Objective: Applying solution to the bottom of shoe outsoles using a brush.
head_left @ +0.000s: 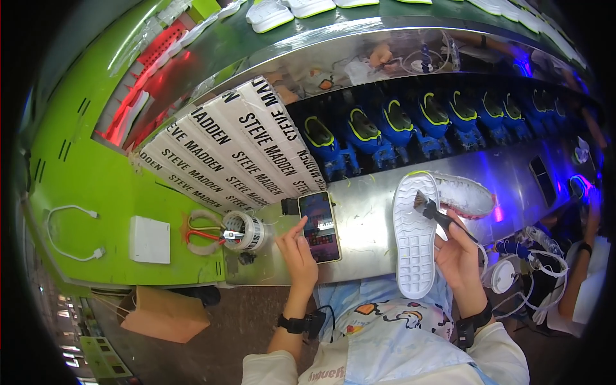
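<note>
Nearest, a white shoe sole [415, 239] stands lengthwise, toe away from the person, tread facing up, just left of the right hand [459, 256], which pinches a brush [431, 210] against it. Left hand [296, 249] extends its forefinger onto a phone [320, 226].

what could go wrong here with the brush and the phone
The right hand holds a brush against the white sole while the left hand taps the phone. With attention split, the brush could wander off the sole. The sole overhangs the table edge and might tip into the lap. Anything wet on the brush could drip near the phone.
</note>
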The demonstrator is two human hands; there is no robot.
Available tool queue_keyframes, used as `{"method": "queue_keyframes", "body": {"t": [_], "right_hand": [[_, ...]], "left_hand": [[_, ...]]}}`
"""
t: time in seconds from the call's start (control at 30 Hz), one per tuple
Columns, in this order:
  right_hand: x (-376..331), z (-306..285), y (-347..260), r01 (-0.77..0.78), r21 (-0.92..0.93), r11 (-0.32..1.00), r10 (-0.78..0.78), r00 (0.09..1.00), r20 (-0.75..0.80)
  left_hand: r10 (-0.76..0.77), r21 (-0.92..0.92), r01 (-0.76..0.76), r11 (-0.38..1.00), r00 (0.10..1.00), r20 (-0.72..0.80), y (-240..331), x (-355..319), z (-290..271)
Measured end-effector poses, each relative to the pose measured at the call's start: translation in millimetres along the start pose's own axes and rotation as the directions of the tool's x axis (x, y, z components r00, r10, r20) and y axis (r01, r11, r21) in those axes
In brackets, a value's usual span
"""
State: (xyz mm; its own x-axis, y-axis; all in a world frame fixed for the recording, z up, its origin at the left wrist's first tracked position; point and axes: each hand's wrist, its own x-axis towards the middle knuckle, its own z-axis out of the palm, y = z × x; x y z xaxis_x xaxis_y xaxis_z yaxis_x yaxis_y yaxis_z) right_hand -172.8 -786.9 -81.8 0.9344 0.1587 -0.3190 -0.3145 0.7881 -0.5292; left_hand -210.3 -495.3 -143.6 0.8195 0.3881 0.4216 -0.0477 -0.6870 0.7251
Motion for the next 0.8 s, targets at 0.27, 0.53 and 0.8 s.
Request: {"method": "queue_keyframes", "body": {"t": [0.27, 0.53, 0.8], "right_hand": [[0.3, -5.3, -2.3, 0.004, -0.009, 1.0, -0.004, 1.0, -0.014], [-0.3, -3.3, -2.3, -0.002, 0.001, 1.0, 0.002, 1.0, 0.007], [0.5, -5.3, -1.1, -0.005, -0.01, 1.0, 0.005, 1.0, -0.004]], "left_hand": [[-0.003, 0.051, 0.002, 0.999, 1.0, 0.019, -6.7, -14.2, 4.3], [0.035, 0.038, -0.035, 0.999, 0.999, -0.006, -14.7, -20.0, 7.9], [0.055, 0.027, -0.055, 0.998, 0.998, -0.006, -14.7, -29.6, 6.0]]}}
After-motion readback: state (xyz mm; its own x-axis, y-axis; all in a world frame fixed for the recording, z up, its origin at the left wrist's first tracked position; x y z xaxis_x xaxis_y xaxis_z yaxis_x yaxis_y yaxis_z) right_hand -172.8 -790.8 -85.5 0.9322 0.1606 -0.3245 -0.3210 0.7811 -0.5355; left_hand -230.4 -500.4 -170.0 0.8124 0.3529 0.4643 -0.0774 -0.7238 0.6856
